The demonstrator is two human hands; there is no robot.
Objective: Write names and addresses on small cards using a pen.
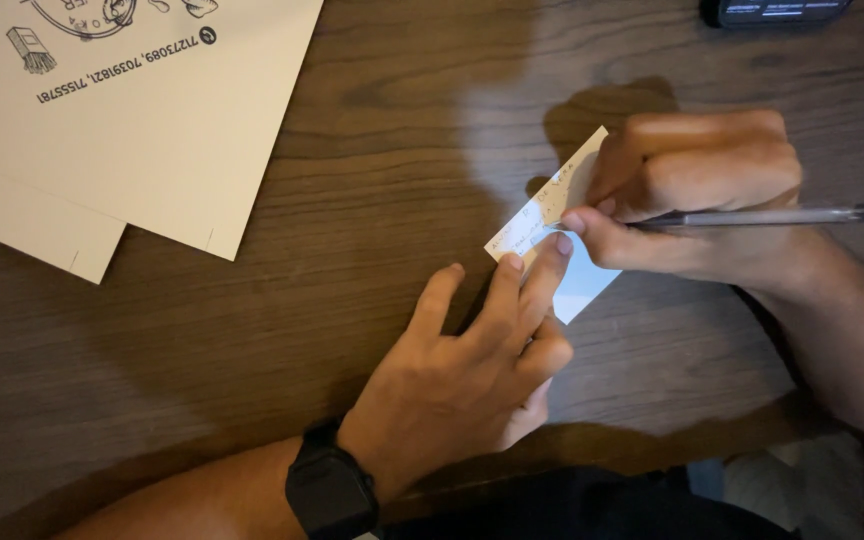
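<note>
Head view, looking down on a dark wood-grain table (252,330). Right hand (697,195) fingers curled tight around a slim pen (782,215), barrel lying nearly level and pointing right, tip hidden under the fingertips where it meets a small white card (552,205). Card lies flat on the table, tilted diagonally, near centre-right, with faint handwriting on its upper part; lower corner shows pale bluish. Left hand (472,370) lies palm down, fingers spread and mostly straight, gripping nothing; index and middle fingertips (552,255) press on the card's lower-left edge, pinning it, the other fingers resting on the table beside it. Black smartwatch (332,490) on the left wrist. Upper left: two overlapping cream cardboard sheets (172,130) with printed line drawings, well apart from the card. Top right edge: dark device (772,10), only partly in frame, can't tell what kind. Dark clothing at the bottom edge.
</note>
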